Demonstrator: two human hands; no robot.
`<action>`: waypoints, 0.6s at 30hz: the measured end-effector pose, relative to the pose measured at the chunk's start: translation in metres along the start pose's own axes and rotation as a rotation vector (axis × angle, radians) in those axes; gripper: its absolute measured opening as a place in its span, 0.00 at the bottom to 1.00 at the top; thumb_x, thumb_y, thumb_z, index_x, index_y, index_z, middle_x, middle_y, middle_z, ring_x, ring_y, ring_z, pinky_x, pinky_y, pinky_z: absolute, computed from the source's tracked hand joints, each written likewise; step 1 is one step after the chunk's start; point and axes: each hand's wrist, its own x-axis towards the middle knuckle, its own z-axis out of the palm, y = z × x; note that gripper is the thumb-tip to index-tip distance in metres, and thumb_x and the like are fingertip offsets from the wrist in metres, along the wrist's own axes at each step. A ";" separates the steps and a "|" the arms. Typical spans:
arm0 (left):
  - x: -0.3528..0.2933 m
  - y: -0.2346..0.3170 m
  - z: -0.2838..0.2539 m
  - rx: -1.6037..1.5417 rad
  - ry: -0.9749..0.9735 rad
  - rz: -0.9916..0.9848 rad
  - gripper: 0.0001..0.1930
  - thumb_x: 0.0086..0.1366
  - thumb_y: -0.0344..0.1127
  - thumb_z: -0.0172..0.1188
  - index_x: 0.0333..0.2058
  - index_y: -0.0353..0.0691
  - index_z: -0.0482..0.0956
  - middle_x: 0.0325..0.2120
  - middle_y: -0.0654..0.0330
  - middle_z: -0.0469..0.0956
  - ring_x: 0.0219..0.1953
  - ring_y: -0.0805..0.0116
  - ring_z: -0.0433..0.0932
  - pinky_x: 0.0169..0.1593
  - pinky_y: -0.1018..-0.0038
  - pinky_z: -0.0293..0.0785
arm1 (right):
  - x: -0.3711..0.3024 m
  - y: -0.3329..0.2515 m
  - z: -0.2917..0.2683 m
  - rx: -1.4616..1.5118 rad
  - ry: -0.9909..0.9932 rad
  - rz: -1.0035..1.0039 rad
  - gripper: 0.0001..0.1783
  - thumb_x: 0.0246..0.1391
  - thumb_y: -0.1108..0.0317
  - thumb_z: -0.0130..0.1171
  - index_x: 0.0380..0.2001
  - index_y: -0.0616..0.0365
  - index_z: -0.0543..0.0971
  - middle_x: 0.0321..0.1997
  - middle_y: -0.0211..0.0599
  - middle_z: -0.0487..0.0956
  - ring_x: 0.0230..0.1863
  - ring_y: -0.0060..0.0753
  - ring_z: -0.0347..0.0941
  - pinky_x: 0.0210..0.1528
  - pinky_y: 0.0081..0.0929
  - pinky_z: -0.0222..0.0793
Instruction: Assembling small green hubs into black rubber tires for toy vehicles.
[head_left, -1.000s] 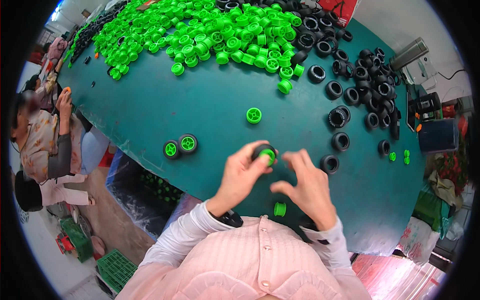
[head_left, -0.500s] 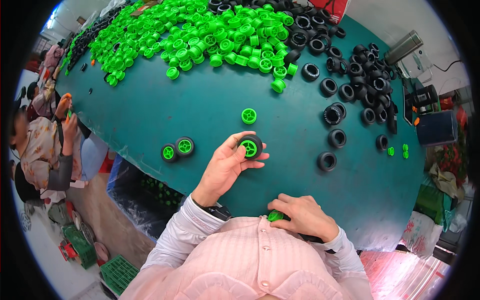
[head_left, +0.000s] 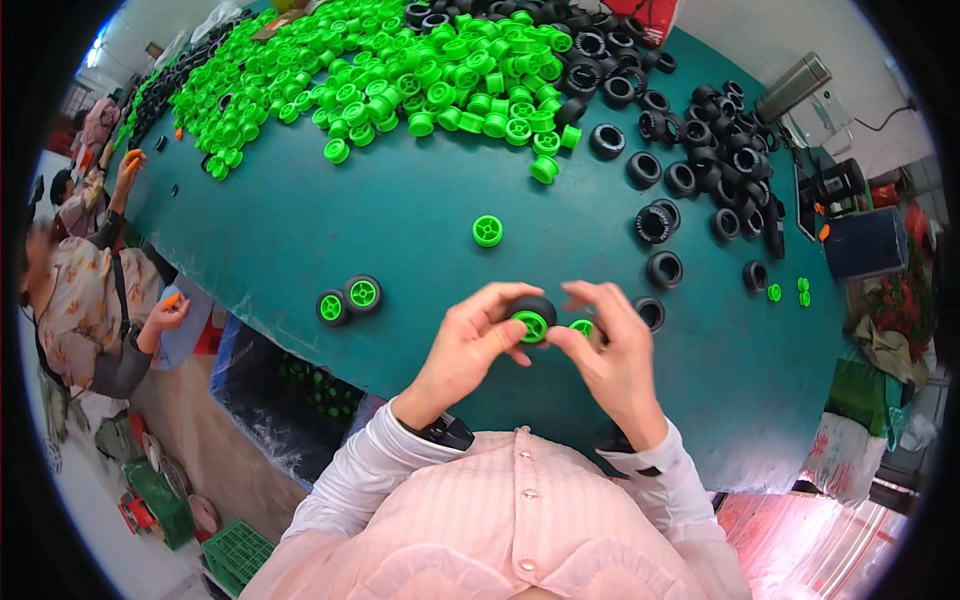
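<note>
The left hand [head_left: 468, 345] is curled, its thumb and fingertips pinched around a small toy wheel [head_left: 532, 318], a black tyre with a bright green hub facing up. The right hand [head_left: 612, 350] is also half closed, its thumb and forefinger nipping a loose green hub [head_left: 583, 327] just beside that wheel (the two parts look to be touching, though the fingers hide the join). Both hands meet above the near edge of a teal table [head_left: 360, 215].

To the left of the hands, two finished wheels [head_left: 347, 299] lie side by side on the table, and a single green hub [head_left: 487, 230] lies further up. Across the far side spreads a heap of green hubs [head_left: 380, 70], and to the right a scatter of black tyres [head_left: 690, 160]. A seated person [head_left: 90, 300] is at the table's left side, and a green crate [head_left: 235, 555] stands on the floor below.
</note>
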 end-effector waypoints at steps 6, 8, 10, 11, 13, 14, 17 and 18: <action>-0.002 0.006 0.009 -0.011 0.114 -0.032 0.23 0.73 0.33 0.58 0.63 0.32 0.67 0.53 0.55 0.78 0.49 0.69 0.81 0.49 0.72 0.82 | 0.003 -0.002 0.022 0.103 0.172 -0.104 0.17 0.49 0.75 0.71 0.44 0.59 0.81 0.39 0.31 0.79 0.20 0.19 0.65 0.22 0.22 0.62; -0.004 0.008 0.009 -0.156 0.072 -0.041 0.23 0.73 0.32 0.58 0.64 0.32 0.67 0.54 0.55 0.77 0.50 0.69 0.80 0.52 0.70 0.81 | 0.001 0.006 0.030 -0.041 0.180 -0.310 0.17 0.48 0.77 0.72 0.43 0.58 0.81 0.41 0.32 0.79 0.20 0.19 0.65 0.22 0.21 0.62; -0.004 0.010 0.008 -0.244 0.070 -0.017 0.23 0.73 0.30 0.58 0.64 0.32 0.67 0.55 0.54 0.77 0.51 0.69 0.80 0.54 0.69 0.79 | -0.002 0.001 0.032 -0.002 0.147 -0.373 0.18 0.48 0.77 0.72 0.43 0.57 0.82 0.43 0.32 0.80 0.20 0.17 0.66 0.21 0.19 0.62; -0.003 0.011 0.008 -0.259 0.092 0.008 0.23 0.73 0.30 0.57 0.64 0.32 0.67 0.55 0.54 0.77 0.52 0.68 0.79 0.55 0.68 0.79 | -0.003 -0.004 0.028 0.045 0.165 -0.302 0.18 0.48 0.77 0.72 0.44 0.57 0.82 0.43 0.32 0.80 0.20 0.16 0.66 0.21 0.19 0.62; -0.001 0.013 0.008 -0.254 0.111 0.028 0.23 0.72 0.28 0.57 0.64 0.31 0.67 0.56 0.54 0.77 0.53 0.68 0.78 0.56 0.68 0.78 | -0.004 -0.009 0.021 0.136 0.201 -0.152 0.19 0.48 0.77 0.72 0.45 0.56 0.82 0.42 0.32 0.80 0.20 0.14 0.65 0.21 0.20 0.61; -0.001 0.015 0.008 -0.232 0.109 0.026 0.23 0.72 0.28 0.57 0.64 0.31 0.67 0.56 0.54 0.77 0.54 0.68 0.78 0.56 0.67 0.78 | 0.001 -0.008 0.022 0.096 0.238 -0.090 0.18 0.50 0.76 0.71 0.46 0.58 0.82 0.41 0.30 0.80 0.20 0.12 0.61 0.21 0.19 0.56; 0.001 0.016 0.012 -0.179 0.140 0.022 0.22 0.72 0.27 0.57 0.62 0.31 0.69 0.55 0.54 0.77 0.55 0.68 0.77 0.57 0.66 0.78 | 0.002 0.012 0.023 0.345 0.066 0.084 0.17 0.53 0.75 0.69 0.46 0.60 0.81 0.40 0.29 0.79 0.19 0.10 0.57 0.21 0.17 0.51; 0.000 0.015 0.013 -0.162 0.164 0.021 0.21 0.72 0.28 0.57 0.62 0.31 0.69 0.55 0.54 0.77 0.55 0.68 0.77 0.57 0.65 0.78 | 0.002 0.010 0.024 0.374 0.054 0.116 0.16 0.54 0.75 0.68 0.47 0.61 0.81 0.38 0.27 0.78 0.19 0.10 0.55 0.23 0.17 0.49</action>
